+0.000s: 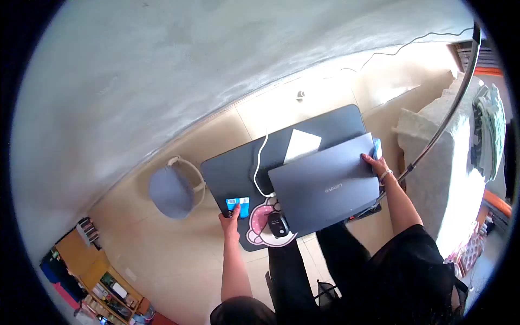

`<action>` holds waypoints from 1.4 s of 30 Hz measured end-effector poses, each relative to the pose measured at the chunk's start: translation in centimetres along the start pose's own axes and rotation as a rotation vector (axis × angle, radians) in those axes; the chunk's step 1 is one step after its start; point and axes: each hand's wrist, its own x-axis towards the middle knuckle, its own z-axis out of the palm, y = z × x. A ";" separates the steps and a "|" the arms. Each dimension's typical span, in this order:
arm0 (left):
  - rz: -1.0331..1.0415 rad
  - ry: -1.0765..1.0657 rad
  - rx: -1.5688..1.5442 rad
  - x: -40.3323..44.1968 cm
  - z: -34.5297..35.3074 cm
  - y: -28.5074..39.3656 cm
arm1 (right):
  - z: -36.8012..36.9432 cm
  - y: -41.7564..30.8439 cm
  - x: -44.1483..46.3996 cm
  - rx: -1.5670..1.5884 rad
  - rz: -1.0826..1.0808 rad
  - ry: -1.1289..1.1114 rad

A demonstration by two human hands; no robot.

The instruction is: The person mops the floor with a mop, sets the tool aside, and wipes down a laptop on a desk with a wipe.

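A dark small table stands before me, bearing a closed grey Lenovo laptop. My left hand is closed at the table's left edge, its thumb lying over a blue and white packet. Fingers below the edge are mostly hidden. On the right, my right hand is closed around the laptop's side, thumb on the lid; whether it also grips the tabletop cannot be made out. A blue item shows just beyond it. A black mouse rests on a pink and white bear-shaped mouse pad.
A white sheet lies behind the laptop, beside a white cable. A blue-grey round stool or basket stands left. At right are a curved metal pole and a cloth-covered piece of furniture. Shelves fill the lower left.
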 end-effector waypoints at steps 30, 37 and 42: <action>-0.108 -0.134 0.069 -0.6 -0.4 -0.3 | 2.8 1.3 3.1 -0.297 0.092 0.249; 0.095 0.094 0.463 -0.2 1.4 4.9 | 4.3 -9.7 -3.0 -0.403 -0.740 0.352; 0.841 0.048 0.543 1.2 8.8 10.5 | 7.4 -9.3 -10.1 -0.642 -0.813 0.013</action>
